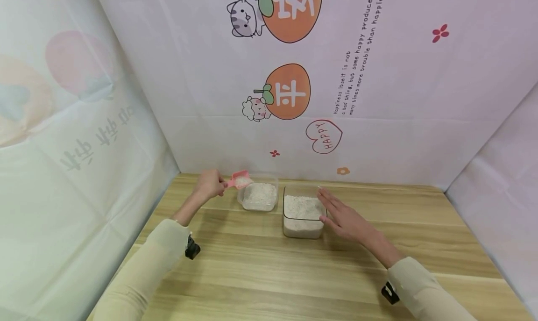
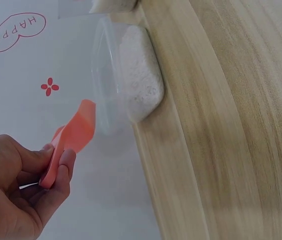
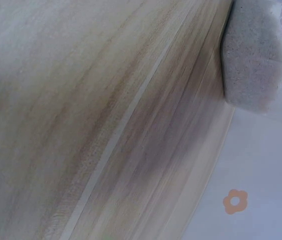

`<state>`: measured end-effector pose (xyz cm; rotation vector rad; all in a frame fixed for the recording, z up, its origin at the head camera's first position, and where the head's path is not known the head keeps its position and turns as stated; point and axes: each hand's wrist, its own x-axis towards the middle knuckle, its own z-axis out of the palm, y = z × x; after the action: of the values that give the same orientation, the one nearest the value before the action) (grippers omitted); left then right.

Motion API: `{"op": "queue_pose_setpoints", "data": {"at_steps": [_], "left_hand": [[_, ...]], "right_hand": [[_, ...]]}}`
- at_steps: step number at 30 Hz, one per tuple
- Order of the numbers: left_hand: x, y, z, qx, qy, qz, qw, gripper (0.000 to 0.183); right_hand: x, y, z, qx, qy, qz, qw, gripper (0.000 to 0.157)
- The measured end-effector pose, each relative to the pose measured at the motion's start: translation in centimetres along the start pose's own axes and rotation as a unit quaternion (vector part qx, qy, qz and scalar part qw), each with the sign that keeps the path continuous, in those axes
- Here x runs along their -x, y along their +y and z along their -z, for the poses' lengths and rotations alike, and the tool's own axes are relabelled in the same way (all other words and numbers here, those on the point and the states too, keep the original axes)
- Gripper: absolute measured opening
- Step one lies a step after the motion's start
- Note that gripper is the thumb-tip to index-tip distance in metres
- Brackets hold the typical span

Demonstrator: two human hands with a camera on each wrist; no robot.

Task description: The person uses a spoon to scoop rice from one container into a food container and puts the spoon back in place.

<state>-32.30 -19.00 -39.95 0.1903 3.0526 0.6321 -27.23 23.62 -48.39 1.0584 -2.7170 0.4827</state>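
My left hand [image 1: 209, 184] pinches the handle of a pink scoop [image 1: 241, 179] between thumb and fingers. White grains, seemingly rice, lie in the scoop, which is held just above the left rim of a small clear plastic tub [image 1: 248, 206]. That tub holds more of the white grains [image 1: 261, 193]. To its right stands a larger clear square container [image 1: 303, 229], well filled with similar grains. My right hand [image 1: 346, 220] rests with straight fingers against its right side. In the left wrist view the scoop [image 2: 78, 127] is tilted beside the tub.
Both containers stand near the back of a wooden table [image 1: 260, 274]. Directly behind rises a white printed cloth [image 1: 210, 139], with more white cloth at the left [image 1: 138, 195] and right sides. Black straps show on both wrists.
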Motion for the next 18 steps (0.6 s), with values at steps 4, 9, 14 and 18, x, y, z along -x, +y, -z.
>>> {"op": "queue_pose_setpoints", "data": {"at_steps": [4, 9, 14, 18], "left_hand": [[0.21, 0.23, -0.11, -0.006, 0.01, -0.006, 0.9999, 0.021], [0.44, 0.43, -0.25, -0.017, 0.02, -0.009, 0.9996, 0.018], [0.44, 0.71, -0.51, -0.026, 0.02, -0.01, 0.9994, 0.014], [0.34, 0.86, -0.74, -0.044, 0.028, -0.016, 0.9985, 0.012]], "right_hand": [[0.11, 0.01, -0.01, -0.002, 0.0, -0.002, 1.0, 0.068], [0.07, 0.04, -0.04, 0.0, -0.002, -0.002, 1.0, 0.068], [0.06, 0.07, -0.08, -0.001, -0.002, -0.003, 1.0, 0.068], [0.03, 0.08, -0.11, 0.002, -0.002, -0.002, 1.0, 0.068]]}}
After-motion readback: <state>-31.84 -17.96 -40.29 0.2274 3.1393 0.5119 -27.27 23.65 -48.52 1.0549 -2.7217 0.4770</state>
